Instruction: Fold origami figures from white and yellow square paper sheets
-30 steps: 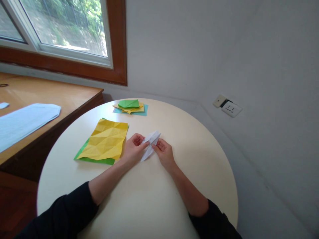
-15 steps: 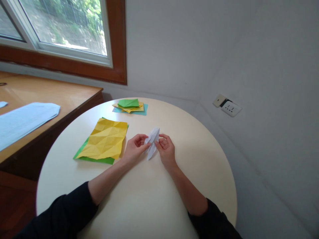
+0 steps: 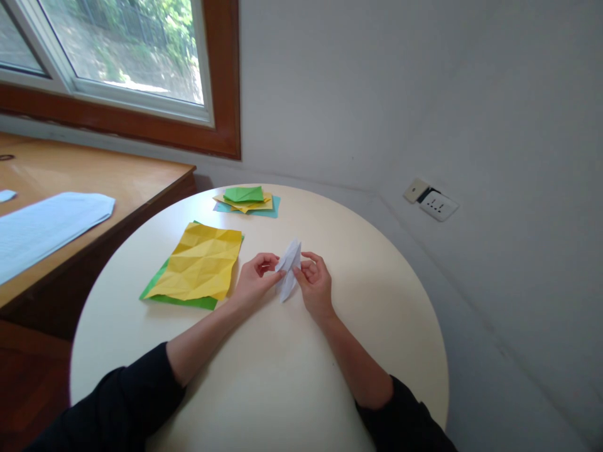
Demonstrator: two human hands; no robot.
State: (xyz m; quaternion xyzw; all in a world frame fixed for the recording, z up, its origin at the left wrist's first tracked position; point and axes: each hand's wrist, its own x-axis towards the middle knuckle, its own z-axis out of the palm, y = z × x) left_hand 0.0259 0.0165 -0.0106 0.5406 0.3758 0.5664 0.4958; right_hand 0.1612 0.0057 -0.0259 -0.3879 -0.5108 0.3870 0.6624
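- Hands: left hand [image 3: 257,280] and right hand [image 3: 315,284] pinch a folded white paper [image 3: 289,269] between closed fingers, above the round bench [image 3: 377,301].
- Crumpled yellow sheet [image 3: 200,260] lies left of them.

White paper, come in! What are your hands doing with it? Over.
Left hand and right hand both pinch the folded white paper, held upright over the round table. Creased yellow sheet lies left, apart. Nothing blocking.
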